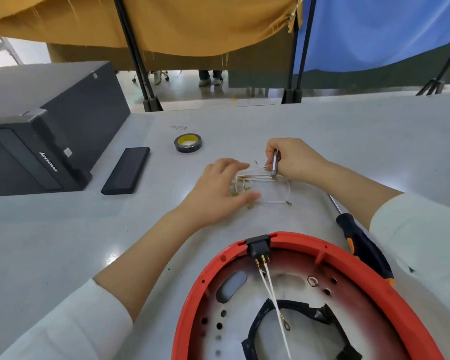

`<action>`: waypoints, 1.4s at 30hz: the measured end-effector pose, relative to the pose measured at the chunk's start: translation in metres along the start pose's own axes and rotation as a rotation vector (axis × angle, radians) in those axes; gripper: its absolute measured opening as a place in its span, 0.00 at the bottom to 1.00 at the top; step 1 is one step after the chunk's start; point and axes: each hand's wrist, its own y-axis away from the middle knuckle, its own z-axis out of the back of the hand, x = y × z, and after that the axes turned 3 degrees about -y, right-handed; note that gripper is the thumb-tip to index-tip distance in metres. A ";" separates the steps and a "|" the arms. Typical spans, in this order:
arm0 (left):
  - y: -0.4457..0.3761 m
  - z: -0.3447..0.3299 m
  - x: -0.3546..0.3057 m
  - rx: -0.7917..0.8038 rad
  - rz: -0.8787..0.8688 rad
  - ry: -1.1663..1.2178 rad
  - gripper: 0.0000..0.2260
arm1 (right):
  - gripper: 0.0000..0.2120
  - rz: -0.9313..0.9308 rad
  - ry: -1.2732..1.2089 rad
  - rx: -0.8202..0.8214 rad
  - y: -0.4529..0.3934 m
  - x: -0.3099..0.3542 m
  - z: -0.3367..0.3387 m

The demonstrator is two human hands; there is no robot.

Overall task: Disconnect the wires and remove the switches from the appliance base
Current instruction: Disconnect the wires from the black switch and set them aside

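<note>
Wires (260, 181) lie loose mid-frame on the table (63, 229). Right hand (294, 162) fingers clamp a small metal tool (274, 163), tip down on the bundle. Left hand (218, 193) rests flat on them, fingers straight and spread. Red appliance base (369, 276) sits lower right (black switch (257, 245) in its rim, two wires attached). Screwdriver (359, 240) just right of it; tape roll (188, 143) above centre.
</note>
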 end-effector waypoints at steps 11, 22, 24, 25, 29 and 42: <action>-0.016 -0.014 0.014 0.184 -0.125 -0.142 0.20 | 0.15 -0.067 0.010 0.081 0.018 -0.024 -0.005; -0.020 -0.008 0.003 0.236 -0.099 -0.174 0.21 | 0.17 -0.043 -0.049 0.042 0.009 -0.018 -0.015; -0.016 -0.008 0.001 0.218 -0.092 -0.187 0.21 | 0.18 -0.028 -0.070 0.048 0.010 -0.015 -0.016; -0.014 -0.008 -0.001 0.210 -0.087 -0.188 0.21 | 0.19 -0.024 -0.077 0.053 0.010 -0.014 -0.017; -0.012 -0.007 -0.001 0.204 -0.083 -0.205 0.24 | 0.18 -0.018 -0.081 0.066 0.009 -0.012 -0.021; 0.034 0.041 -0.034 0.087 0.110 0.122 0.11 | 0.11 0.106 -0.327 0.043 0.070 0.028 0.019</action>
